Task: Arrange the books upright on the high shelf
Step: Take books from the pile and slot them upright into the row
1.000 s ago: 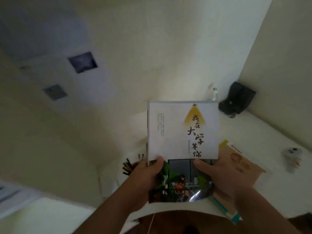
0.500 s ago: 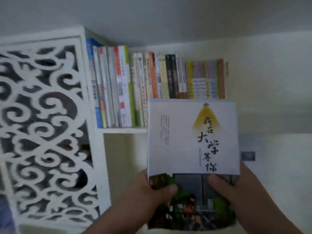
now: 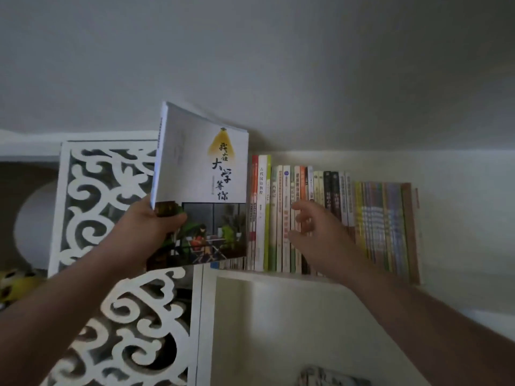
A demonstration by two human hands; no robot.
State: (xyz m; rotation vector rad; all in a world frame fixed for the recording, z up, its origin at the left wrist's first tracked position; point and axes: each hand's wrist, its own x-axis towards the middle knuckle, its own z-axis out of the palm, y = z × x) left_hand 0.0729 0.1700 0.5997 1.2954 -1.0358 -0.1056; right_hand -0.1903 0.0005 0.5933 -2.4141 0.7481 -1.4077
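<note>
My left hand [image 3: 152, 228] grips a white book [image 3: 203, 174] by its lower left corner. The cover carries black Chinese lettering, a yellow lamp mark and a dark photo at the bottom. It is raised upright in front of the left end of the high shelf [image 3: 278, 275]. Several books [image 3: 362, 215] stand upright in a row on that shelf. My right hand [image 3: 315, 231] has loosely spread fingers and reaches toward the spines in the middle of the row, holding nothing. The book I hold hides the row's leftmost volumes.
A white carved lattice panel [image 3: 92, 207] closes off the shelf's left side and runs downward. The grey ceiling sits close above the books. Below the shelf is a pale wall, with a blurred object [image 3: 331, 377] at the bottom edge.
The view swung up to the shelf. My right hand let go of the white book and reached toward the shelved spines. My left hand alone lifted the book up and left.
</note>
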